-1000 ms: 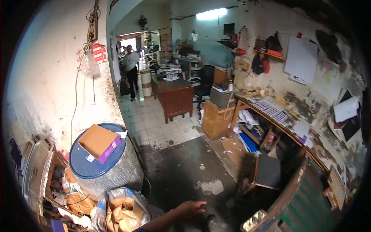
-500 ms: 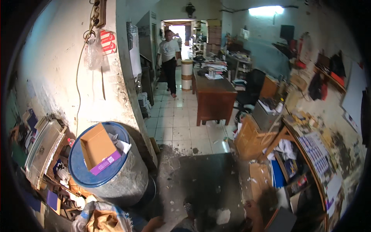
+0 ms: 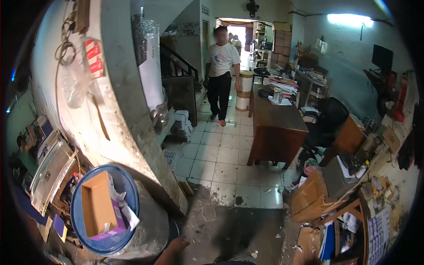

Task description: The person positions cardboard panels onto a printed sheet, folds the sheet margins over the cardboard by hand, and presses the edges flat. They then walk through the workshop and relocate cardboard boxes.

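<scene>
My left hand [image 3: 178, 244] hangs low beside the barrel, at the lower edge of the view. It looks loosely open, and I see nothing in it. Nearest to it stands a large grey drum [image 3: 152, 223] with a blue lid [image 3: 78, 201]. An open cardboard box [image 3: 98, 206], brown inside with a purple side, lies on that lid. Crumpled white paper [image 3: 129, 216] is tucked against the box. My right hand is out of view.
A person [image 3: 223, 66] in a white shirt walks on the tiled floor [image 3: 212, 154] ahead. A wooden desk [image 3: 278, 137] piled with papers stands right of centre. Wooden cabinets [image 3: 311, 196] and a leaning board line the right side. A worn wall edge [image 3: 150, 145] rises on the left.
The view has moved forward and turned left; desk and cabinets now sit further right. The person ahead is closer. My right hand has left the view; the left shows more, beside the drum.
</scene>
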Demonstrator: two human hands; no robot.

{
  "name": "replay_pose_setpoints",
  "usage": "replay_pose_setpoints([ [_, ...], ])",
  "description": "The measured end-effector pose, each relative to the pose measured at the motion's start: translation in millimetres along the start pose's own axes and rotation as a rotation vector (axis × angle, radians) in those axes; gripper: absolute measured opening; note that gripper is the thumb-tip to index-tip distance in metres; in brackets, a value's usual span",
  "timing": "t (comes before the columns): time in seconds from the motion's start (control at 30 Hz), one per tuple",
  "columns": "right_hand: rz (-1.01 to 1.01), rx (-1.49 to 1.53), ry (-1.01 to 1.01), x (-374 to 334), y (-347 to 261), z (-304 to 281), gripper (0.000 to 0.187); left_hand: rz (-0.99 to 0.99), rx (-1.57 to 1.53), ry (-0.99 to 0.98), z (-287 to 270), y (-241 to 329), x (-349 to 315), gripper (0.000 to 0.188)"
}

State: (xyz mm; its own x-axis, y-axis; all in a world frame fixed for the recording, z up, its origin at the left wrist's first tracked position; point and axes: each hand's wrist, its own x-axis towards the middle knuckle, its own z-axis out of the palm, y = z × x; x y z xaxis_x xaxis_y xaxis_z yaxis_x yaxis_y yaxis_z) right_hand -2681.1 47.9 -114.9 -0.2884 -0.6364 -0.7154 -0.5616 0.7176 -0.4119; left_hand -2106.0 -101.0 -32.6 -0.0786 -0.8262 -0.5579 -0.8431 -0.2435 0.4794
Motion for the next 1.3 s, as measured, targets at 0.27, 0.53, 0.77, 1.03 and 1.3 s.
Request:
replay_pose_setpoints([
  [0.27,-0.057,-0.049,-0.013,199.5,-168.6,-117.5,0.058,-0.287,-0.141,0.136,-22.4,-16.5,195.0,0.065],
  [0.53,-0.241,-0.162,0.249,367.2,-413.4,-282.5,0.059,-0.55,-0.253,-0.065,-46.4,28.1,312.2,0.072],
  [0.77,-0.465,-0.293,0.468,527.0,-479.0,-261.2,0.048,-0.364,-0.158,-0.175,-99.0,27.1,471.3,0.048],
  [1.03,-0.386,-0.547,-0.22,572.5,-600.2,-154.1,0.031,-0.294,-0.264,-0.112,-254.6,68.7,635.8,0.047],
  [1.3,-0.733,-0.81,-0.053,731.1,-683.2,-216.7,0.064,-0.117,-0.348,-0.073,-315.5,144.1,758.6,0.047],
])
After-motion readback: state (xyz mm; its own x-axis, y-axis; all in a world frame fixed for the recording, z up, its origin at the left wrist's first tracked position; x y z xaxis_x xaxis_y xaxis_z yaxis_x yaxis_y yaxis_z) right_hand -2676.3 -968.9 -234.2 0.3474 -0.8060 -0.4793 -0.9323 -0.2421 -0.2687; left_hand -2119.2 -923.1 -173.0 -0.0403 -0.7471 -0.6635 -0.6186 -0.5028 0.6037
